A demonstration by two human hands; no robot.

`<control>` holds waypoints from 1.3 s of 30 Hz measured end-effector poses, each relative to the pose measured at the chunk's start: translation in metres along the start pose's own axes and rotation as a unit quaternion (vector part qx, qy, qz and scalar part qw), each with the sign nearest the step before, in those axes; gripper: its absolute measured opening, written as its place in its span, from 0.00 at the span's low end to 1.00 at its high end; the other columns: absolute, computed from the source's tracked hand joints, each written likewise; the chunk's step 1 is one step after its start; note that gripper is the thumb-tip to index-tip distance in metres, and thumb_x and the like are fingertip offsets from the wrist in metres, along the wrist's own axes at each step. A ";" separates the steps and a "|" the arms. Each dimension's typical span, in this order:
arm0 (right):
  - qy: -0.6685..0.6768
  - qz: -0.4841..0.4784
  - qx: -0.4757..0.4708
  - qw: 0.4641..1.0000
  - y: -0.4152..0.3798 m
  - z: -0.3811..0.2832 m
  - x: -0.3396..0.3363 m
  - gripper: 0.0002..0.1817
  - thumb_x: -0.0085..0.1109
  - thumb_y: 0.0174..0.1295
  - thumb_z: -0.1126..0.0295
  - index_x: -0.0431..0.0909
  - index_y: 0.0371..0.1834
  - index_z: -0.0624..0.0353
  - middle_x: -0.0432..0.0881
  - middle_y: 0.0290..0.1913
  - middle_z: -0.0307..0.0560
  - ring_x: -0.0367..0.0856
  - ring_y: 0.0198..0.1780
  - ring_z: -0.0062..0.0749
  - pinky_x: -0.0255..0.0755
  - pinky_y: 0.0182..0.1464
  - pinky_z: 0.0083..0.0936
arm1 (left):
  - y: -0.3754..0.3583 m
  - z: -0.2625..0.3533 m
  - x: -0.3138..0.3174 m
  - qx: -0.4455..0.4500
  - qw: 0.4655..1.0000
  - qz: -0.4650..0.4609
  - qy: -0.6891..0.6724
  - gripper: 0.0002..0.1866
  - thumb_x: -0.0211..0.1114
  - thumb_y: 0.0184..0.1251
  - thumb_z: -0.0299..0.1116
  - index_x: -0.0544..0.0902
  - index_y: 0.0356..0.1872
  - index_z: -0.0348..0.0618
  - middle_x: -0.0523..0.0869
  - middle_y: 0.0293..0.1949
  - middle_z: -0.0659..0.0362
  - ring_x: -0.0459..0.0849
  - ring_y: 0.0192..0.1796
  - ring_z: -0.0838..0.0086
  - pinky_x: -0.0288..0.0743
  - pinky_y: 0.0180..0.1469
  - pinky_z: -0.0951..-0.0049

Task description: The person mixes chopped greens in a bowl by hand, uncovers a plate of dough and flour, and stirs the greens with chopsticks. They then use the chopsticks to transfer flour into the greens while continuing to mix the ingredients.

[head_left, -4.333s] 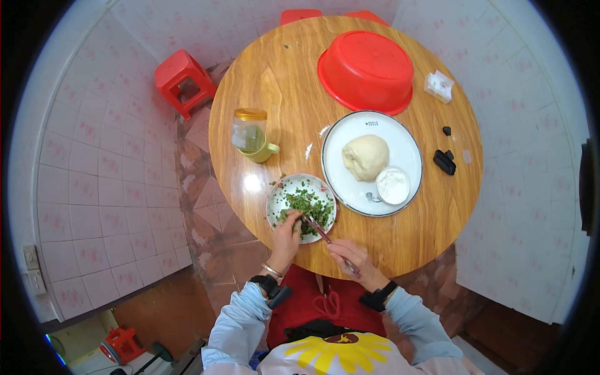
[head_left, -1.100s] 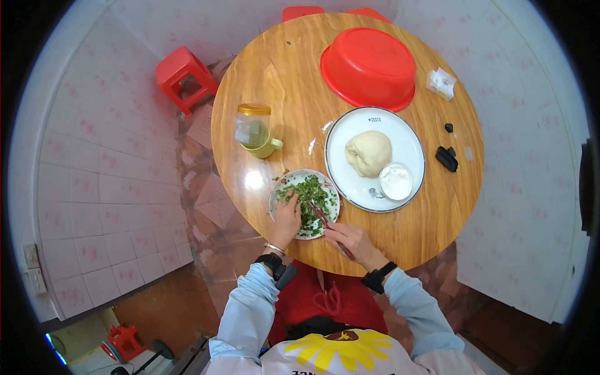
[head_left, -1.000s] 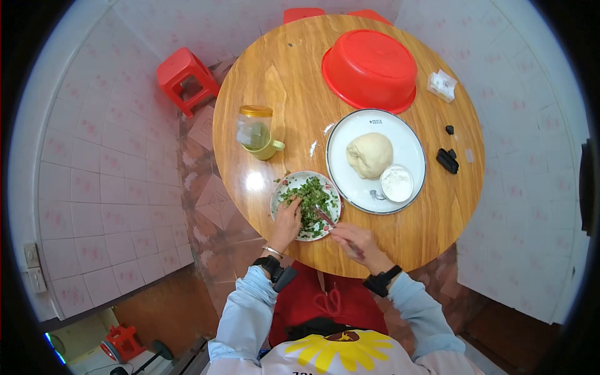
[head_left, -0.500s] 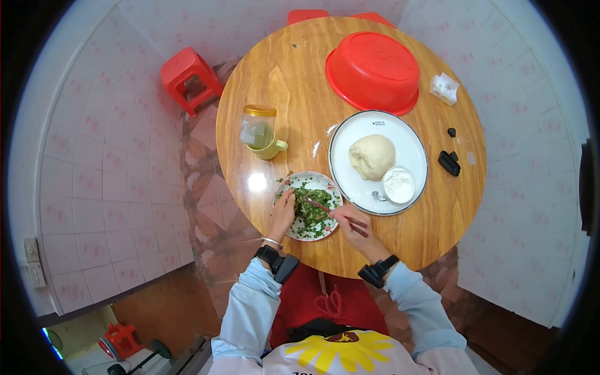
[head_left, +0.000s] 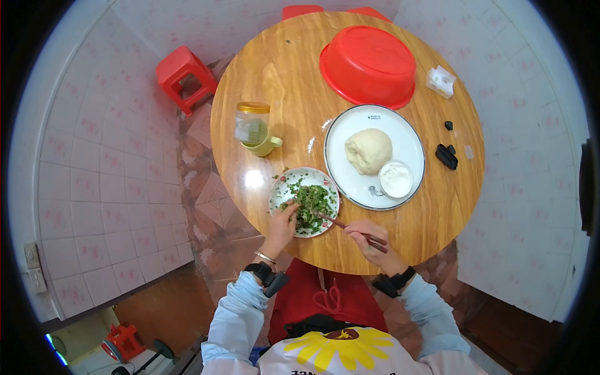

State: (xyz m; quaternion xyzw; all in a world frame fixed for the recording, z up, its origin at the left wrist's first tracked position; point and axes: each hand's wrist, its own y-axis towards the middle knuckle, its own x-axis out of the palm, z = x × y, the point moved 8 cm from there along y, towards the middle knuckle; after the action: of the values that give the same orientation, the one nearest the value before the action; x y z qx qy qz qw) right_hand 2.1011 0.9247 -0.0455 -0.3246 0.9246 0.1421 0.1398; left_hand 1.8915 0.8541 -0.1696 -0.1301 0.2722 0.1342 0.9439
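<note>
A patterned plate (head_left: 279, 187) near the table's front edge holds chopped greens mixed with a minced filling (head_left: 314, 201). My left hand (head_left: 282, 226) grips the plate's left rim, its fingertips over the edge beside the filling. In my right hand (head_left: 370, 240) is a pair of brown chopsticks (head_left: 337, 222), held just right of the plate. Their tips reach into the right part of the filling. Behind my right hand, a large white plate (head_left: 347, 187) carries a ball of dough (head_left: 367, 151) and a small bowl of white powder (head_left: 396, 179).
An upturned red basin (head_left: 369, 65) stands at the back of the round wooden table (head_left: 269, 69). A lidded jar (head_left: 252, 125) sits in a yellow-green mug (head_left: 265, 147) at left. Black objects (head_left: 446, 156) and a tissue pack (head_left: 441, 82) lie at right. Beyond is a red stool (head_left: 186, 78).
My right hand has drawn back to the right with the chopsticks, away from the plate. My left hand has slid down along the plate's left rim. The view has shifted slightly.
</note>
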 end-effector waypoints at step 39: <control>0.047 0.075 0.063 0.994 -0.004 0.032 0.040 0.06 0.55 0.63 0.73 0.79 0.34 0.65 0.82 0.33 0.47 0.82 0.36 0.28 0.75 0.38 0.22 | -0.029 -0.036 0.012 -0.300 0.766 0.035 -0.568 0.28 0.39 0.75 0.53 0.57 0.71 0.57 0.63 0.68 0.59 0.67 0.64 0.62 0.63 0.61 0.60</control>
State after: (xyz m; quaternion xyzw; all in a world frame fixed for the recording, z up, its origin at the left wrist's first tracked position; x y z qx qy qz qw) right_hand 2.0788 0.9104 -0.0901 -0.2514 0.9590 0.0782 0.1049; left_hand 1.8931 0.8172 -0.2007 -0.2974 -0.3634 0.2913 0.8334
